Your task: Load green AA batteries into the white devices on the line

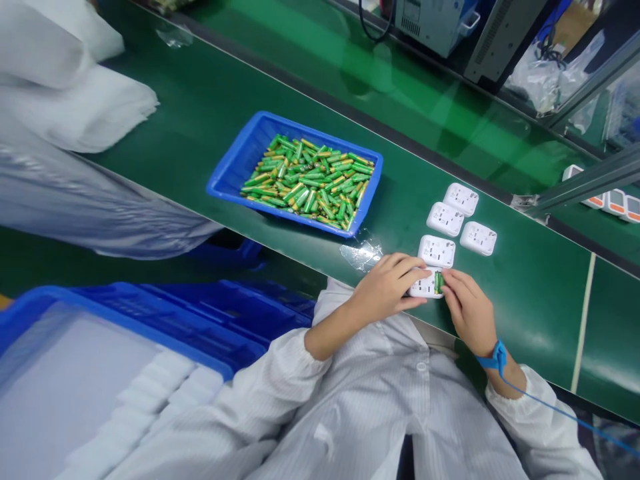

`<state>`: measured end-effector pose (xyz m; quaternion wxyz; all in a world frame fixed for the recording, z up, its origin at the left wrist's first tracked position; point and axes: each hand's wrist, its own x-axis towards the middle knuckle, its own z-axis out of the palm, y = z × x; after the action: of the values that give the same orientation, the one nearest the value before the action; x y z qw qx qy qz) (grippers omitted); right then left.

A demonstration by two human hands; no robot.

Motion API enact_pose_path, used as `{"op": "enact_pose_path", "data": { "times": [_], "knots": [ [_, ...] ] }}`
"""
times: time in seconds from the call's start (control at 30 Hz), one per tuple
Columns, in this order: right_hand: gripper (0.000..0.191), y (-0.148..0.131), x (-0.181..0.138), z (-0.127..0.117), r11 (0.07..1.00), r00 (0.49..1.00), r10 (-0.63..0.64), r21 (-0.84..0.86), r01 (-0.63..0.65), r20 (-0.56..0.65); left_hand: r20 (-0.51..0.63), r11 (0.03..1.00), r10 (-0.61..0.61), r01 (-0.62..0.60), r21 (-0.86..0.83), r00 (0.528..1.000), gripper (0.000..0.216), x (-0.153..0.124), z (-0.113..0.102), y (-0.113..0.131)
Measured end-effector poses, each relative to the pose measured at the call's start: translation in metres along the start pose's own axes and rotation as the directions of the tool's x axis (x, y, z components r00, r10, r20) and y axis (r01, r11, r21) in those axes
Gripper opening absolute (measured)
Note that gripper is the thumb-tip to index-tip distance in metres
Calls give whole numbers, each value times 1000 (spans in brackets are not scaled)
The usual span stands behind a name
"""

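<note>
Across the middle of the frame, one long green bench (533,300) is being used for what looks like battery fitting, so that's probably the step in hand. Down at lower left, one big blue crate (23,320) is shown up close, loaded with white pieces (150,383) that can't really be counted. Near the center, one blue tray (240,147) is set on the bench.

Right of center, two hands are put to work. By the left hand (385,287), one white device (424,287) is gripped at its left side, fingers laid over the top and thumb along the lower edge, close to the bench's near edge. By the right hand (473,317), the opening at the device's right end is touched with bunched fingertips; whether a battery is pinched or just pressed can't be told. Judging by that, a careful push home is called for next, with the device kept steady from the left.

Five devices are counted in all: the gripped one, plus four loose devices (479,239) laid out just above it. Smallest of the lot, green batteries (310,180) are heaped in the tray, way too many to be counted. Some green is also seen in the device's opening, but one or two cells can't be told apart.
</note>
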<state>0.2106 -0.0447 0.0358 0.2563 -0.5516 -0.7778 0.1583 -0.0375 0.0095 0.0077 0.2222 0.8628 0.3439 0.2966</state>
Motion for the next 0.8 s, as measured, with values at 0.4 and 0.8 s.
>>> {"op": "enact_pose_path", "data": {
  "times": [0.4, 0.8],
  "knots": [
    [44, -2, -15, 5, 973, 992, 128, 196, -122, -20, 14, 999, 38, -37, -14, 999, 51, -1, -2, -4],
    [47, -25, 7, -2, 488, 848, 353, 696, -527, 395, -222, 944, 297, -320, -76, 929, 29, -5, -14, 1]
  ]
}}
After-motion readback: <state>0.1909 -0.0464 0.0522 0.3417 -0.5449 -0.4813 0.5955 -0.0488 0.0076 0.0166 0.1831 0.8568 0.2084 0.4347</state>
